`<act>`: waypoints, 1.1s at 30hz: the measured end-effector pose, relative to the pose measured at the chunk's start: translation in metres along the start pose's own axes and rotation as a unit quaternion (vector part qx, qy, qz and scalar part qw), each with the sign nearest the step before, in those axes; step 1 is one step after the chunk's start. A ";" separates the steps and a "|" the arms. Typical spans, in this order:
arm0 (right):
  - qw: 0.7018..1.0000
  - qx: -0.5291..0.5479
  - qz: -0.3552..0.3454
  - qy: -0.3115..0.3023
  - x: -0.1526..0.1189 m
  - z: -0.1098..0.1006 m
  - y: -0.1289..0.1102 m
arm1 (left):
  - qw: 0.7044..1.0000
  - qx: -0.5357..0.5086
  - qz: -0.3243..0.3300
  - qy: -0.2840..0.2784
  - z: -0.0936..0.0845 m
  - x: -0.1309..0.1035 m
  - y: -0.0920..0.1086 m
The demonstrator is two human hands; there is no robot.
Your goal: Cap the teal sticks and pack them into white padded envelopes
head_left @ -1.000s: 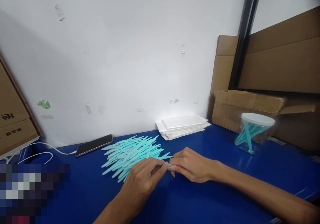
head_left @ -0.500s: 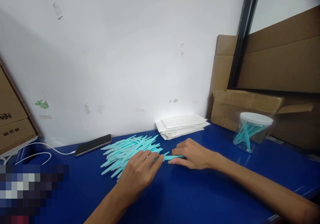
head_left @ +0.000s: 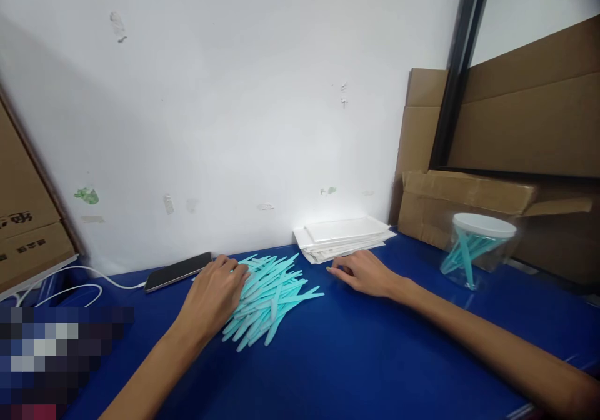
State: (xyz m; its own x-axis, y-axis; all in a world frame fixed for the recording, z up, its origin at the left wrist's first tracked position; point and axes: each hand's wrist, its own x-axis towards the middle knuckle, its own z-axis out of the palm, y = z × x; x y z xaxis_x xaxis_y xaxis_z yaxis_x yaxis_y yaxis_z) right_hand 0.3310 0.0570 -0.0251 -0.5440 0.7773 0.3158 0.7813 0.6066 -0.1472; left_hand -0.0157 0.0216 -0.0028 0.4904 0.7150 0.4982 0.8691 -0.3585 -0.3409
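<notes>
The sticks (head_left: pixel 276 295) lie in a loose, crisscrossed heap on the blue table (head_left: pixel 337 364), their near ends fanned towards the person. Since many cross over one another, picking one out cleanly probably calls for choosing a top one with a free end, pinching it there and drawing it along its own length. Pressing down or pulling sideways would likely drag its neighbours and spread the heap.

The left hand (head_left: pixel 213 289) reaches over the heap's left side, palm down, knuckles raised and fingers bent downwards. Its fingertips are hidden, so I cannot tell whether they are apart or clamped on a stick. A light fingertip hold should suit such thin pieces better than a full grasp.

The right hand (head_left: pixel 363 273) hangs just right of the heap, its forearm slanting in from the lower right. Thumb and forefinger are close together, pointing left; whether they meet I cannot tell, and no stick shows between them.

Farther back lie the phone (head_left: pixel 180 271), left, and a white stack (head_left: pixel 347 232) behind the right hand.
</notes>
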 end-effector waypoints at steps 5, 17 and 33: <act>0.999 0.052 0.009 -0.012 0.002 0.005 0.003 | 0.998 -0.019 -0.033 -0.043 -0.002 -0.001 0.003; 0.994 0.092 -0.048 -0.019 0.003 0.009 0.007 | 0.993 -0.108 -0.038 0.031 -0.011 -0.001 0.020; 0.997 0.068 -0.030 -0.004 0.007 0.015 0.029 | 0.964 0.031 -0.220 -0.148 -0.009 0.001 -0.020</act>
State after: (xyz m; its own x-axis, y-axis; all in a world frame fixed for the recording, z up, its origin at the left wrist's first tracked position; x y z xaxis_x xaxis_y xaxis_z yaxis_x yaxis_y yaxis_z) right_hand 0.3450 0.0829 -0.0413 -0.5908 0.7402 0.3210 0.6988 0.6683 -0.2550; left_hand -0.0316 0.0242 0.0113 0.0275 0.9330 0.3587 0.9786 0.0481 -0.2002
